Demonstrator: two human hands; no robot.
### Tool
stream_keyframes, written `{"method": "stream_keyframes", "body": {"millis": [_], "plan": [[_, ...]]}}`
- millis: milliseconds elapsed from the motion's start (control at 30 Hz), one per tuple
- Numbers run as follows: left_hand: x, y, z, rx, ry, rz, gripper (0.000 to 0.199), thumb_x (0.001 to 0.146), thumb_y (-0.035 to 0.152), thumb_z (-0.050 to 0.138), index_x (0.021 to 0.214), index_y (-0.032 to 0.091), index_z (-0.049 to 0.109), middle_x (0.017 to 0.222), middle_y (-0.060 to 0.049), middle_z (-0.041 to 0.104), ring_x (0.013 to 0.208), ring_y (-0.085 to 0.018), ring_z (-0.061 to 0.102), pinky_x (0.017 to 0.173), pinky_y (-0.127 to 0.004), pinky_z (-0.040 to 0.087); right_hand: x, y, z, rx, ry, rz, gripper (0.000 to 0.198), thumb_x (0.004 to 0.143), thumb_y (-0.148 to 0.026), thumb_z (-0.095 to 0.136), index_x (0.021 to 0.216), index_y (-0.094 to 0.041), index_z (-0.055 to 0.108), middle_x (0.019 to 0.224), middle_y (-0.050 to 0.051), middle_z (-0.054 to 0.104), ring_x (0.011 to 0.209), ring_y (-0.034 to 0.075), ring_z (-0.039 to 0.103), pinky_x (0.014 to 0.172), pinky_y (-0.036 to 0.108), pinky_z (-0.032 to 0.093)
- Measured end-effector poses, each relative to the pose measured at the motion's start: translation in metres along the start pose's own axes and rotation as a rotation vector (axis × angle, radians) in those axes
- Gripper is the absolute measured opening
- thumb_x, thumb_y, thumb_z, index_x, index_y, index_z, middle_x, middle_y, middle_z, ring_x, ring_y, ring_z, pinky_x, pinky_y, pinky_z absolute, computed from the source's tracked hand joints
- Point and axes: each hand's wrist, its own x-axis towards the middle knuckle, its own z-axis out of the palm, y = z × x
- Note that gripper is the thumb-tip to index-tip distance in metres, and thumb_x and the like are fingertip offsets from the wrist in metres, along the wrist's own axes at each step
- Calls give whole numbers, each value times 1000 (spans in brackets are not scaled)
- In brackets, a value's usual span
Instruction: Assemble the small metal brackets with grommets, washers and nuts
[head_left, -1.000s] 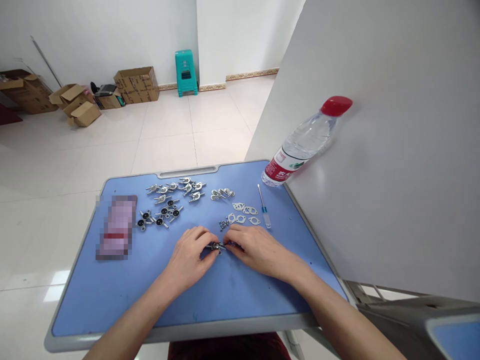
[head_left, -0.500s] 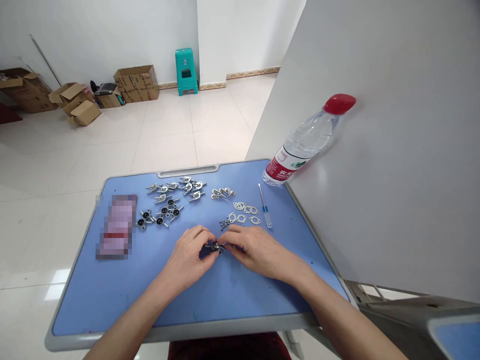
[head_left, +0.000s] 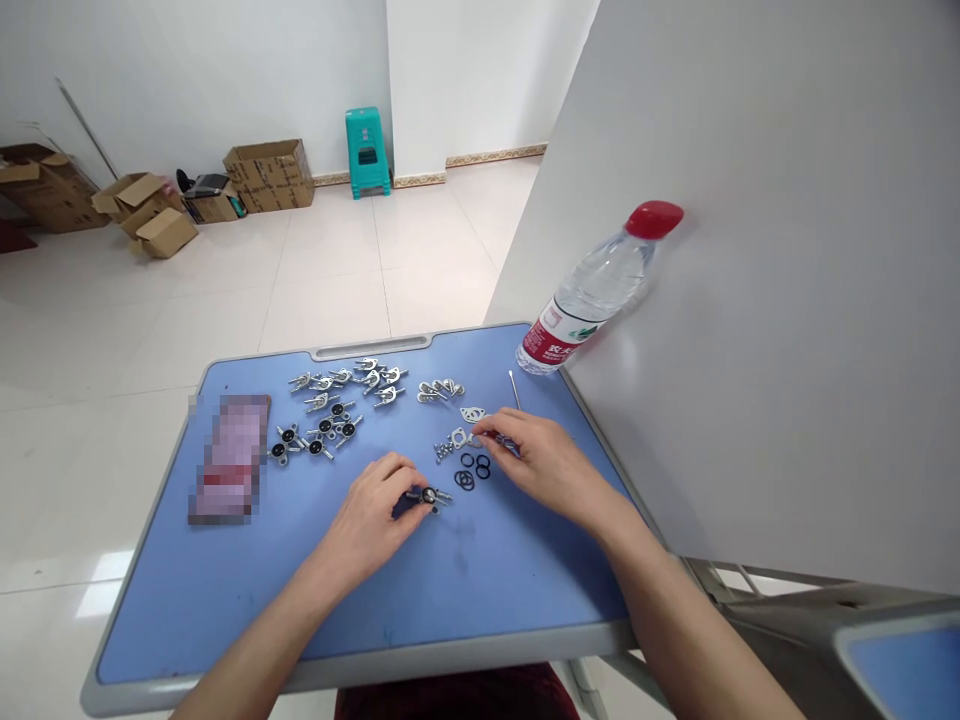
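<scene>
Probably plate-picking: left hand [head_left: 375, 508] pinches metal fitting [head_left: 430, 496]; right hand [head_left: 546, 458], fingertips nearly together, at flat plates [head_left: 458, 437] toward table's [head_left: 525, 590] right edge, hold unclear; needs one plate singled out.

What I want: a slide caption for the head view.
Left grip holding a fitting, right grip at the plates, black rings lying between them on the blue table.

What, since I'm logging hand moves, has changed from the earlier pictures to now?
The right hand moved off the metal part, forward and to the right, to the flat plates, leaving black rings in view. The left hand still holds the metal part; the bottle stayed put.
</scene>
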Motion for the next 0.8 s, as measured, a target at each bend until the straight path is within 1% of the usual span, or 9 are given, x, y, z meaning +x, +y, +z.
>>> {"method": "stream_keyframes", "body": {"millis": [167, 300, 433, 533, 633, 800], "plan": [[0, 2, -2, 16, -5, 13, 11, 85, 14, 58, 93, 21, 60, 97, -3, 60, 87, -19, 57, 77, -33, 48, 3, 11, -3, -79, 27, 98, 18, 90, -18, 50, 97, -20, 67, 95, 4, 69, 70, 16, 61, 64, 29, 42], [0, 1, -1, 49, -2, 36, 14, 84, 15, 60, 96, 22, 61, 99, -4, 61, 89, -20, 57, 79, -34, 48, 5, 13, -3, -104, -22, 77, 20, 89, -19, 55, 105, -21, 67, 98, 4, 67, 73, 16, 62, 65, 28, 42], [1, 0, -1, 57, 10, 60, 12, 85, 15, 60, 94, 22, 62, 97, -4, 61, 87, -20, 58, 78, -34, 49, 9, 9, 0, -160, -99, 76, 23, 89, -19, 58, 110, -22, 65, 97, 4, 66, 74, 16, 62, 61, 26, 38], [0, -1, -1, 53, 3, 65, 11, 85, 14, 59, 92, 22, 62, 96, -3, 61, 86, -19, 58, 77, -33, 49, 12, 7, 1, -183, -141, 90, 21, 88, -18, 59, 109, -22, 65, 98, 4, 65, 75, 16, 62, 60, 25, 36], [-1, -3, -2, 45, -11, 65, 11, 86, 15, 59, 94, 22, 62, 96, -3, 61, 86, -19, 58, 76, -32, 49, 14, 8, 1, -181, -154, 87, 17, 89, -16, 57, 104, -21, 65, 99, 4, 66, 73, 16, 60, 61, 26, 35], [-1, -6, -3, 43, -30, 66, 11, 86, 15, 62, 95, 22, 63, 97, -2, 60, 89, -18, 57, 78, -32, 48, 15, 9, 2, -154, -167, 94, 8, 88, -13, 58, 93, -18, 61, 92, 3, 65, 72, 16, 57, 60, 26, 33]]}}
